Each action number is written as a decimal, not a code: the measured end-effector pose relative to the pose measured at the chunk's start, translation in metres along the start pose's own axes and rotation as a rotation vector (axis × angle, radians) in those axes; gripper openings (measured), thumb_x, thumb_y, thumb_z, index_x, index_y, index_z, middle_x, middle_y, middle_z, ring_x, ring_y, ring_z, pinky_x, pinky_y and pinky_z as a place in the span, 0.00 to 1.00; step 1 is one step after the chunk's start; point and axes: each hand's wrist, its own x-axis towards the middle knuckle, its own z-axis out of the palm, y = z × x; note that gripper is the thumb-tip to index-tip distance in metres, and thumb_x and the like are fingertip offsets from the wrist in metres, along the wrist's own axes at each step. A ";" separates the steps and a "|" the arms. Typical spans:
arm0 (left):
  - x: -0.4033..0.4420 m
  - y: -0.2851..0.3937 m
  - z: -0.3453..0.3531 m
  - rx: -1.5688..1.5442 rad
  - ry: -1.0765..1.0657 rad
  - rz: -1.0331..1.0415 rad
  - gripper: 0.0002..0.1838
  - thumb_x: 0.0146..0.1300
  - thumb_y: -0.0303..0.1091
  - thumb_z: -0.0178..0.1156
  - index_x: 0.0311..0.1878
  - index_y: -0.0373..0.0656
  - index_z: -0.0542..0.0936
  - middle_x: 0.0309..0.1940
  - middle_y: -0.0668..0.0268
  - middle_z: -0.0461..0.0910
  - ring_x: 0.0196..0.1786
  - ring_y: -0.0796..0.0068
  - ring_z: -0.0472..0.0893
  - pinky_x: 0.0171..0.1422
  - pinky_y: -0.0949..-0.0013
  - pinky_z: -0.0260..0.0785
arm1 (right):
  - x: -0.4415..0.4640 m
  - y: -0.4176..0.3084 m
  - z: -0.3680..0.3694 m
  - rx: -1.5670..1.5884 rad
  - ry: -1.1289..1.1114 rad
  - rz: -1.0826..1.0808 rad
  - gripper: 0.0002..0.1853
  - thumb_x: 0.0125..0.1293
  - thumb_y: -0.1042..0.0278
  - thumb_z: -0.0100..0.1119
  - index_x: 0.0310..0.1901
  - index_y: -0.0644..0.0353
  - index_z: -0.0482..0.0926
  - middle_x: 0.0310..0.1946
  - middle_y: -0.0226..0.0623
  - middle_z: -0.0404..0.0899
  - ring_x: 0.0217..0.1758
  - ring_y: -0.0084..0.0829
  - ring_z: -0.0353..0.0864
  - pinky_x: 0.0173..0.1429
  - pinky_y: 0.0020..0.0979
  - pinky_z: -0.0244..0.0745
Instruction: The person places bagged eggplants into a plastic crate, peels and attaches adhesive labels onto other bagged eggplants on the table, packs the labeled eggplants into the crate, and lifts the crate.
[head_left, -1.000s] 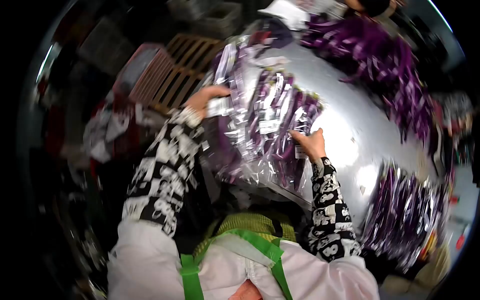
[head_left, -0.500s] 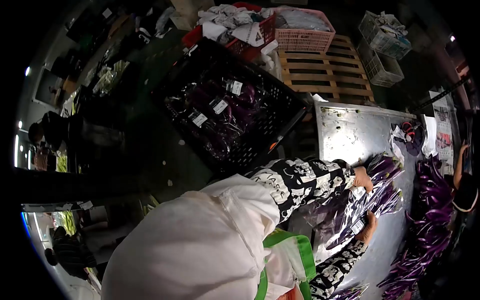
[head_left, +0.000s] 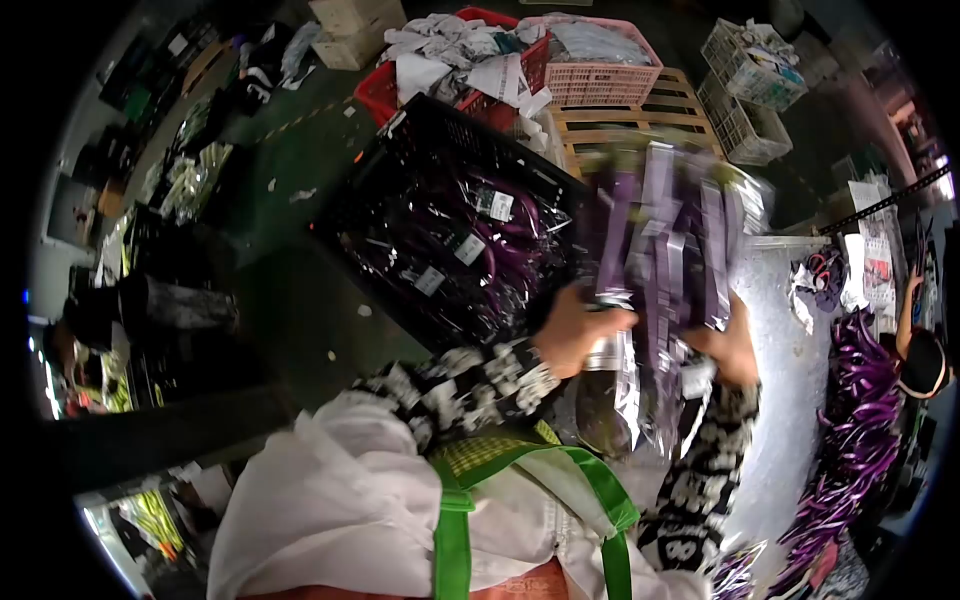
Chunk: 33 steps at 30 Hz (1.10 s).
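A clear plastic bag of long purple eggplants (head_left: pixel 660 250) is lifted in front of me, blurred by motion. On its left side my left hand (head_left: pixel 580 332) grips it, thumb across the front. My right hand (head_left: pixel 730 345) clasps the opposite side, near a white label. Left of the bag, a black crate (head_left: pixel 385 310) contains several labelled bags of eggplants (head_left: pixel 480 240). To the right is the metal table (head_left: pixel 775 400), partly hidden behind the bag and my right arm.
Loose eggplants (head_left: pixel 860 400) are heaped along the table's right side, near another person's arm (head_left: pixel 908 310). Scissors (head_left: pixel 825 268) lie at the far right. Behind stand a red crate (head_left: pixel 375 92), a pink crate (head_left: pixel 605 85), a wooden pallet (head_left: pixel 690 100) and stacked grey crates (head_left: pixel 745 125).
The bag of eggplants has been raised off the metal table and swung left beside the black crate, held in both hands. My view and body have turned left with it.
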 end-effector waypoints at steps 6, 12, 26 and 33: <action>-0.026 0.031 -0.144 0.786 0.389 0.308 0.19 0.48 0.25 0.66 0.45 0.40 0.76 0.32 0.60 0.77 0.30 0.68 0.79 0.35 0.64 0.75 | 0.162 -0.031 0.162 -0.395 -0.856 -0.118 0.33 0.50 0.63 0.69 0.57 0.70 0.71 0.50 0.46 0.78 0.52 0.30 0.75 0.60 0.32 0.69; 0.011 0.016 -0.377 1.578 0.293 0.297 0.40 0.35 0.38 0.77 0.55 0.35 0.73 0.44 0.59 0.78 0.50 0.59 0.77 0.55 0.63 0.72 | 0.155 0.011 0.237 -0.445 -0.570 -0.432 0.19 0.52 0.64 0.61 0.43 0.66 0.74 0.41 0.47 0.78 0.44 0.38 0.77 0.50 0.37 0.71; 0.061 0.061 -0.414 1.942 0.263 0.032 0.28 0.43 0.38 0.70 0.47 0.33 0.75 0.41 0.54 0.78 0.44 0.56 0.78 0.49 0.59 0.71 | -0.174 0.168 0.197 0.458 0.624 0.156 0.14 0.59 0.59 0.58 0.31 0.64 0.79 0.25 0.35 0.78 0.29 0.27 0.76 0.37 0.30 0.72; 0.064 0.090 -0.400 1.957 0.469 0.261 0.23 0.46 0.38 0.66 0.43 0.33 0.76 0.40 0.52 0.78 0.41 0.54 0.78 0.46 0.57 0.71 | -0.374 0.264 0.137 0.592 1.704 0.431 0.16 0.62 0.57 0.62 0.40 0.64 0.77 0.35 0.34 0.79 0.37 0.28 0.79 0.40 0.32 0.75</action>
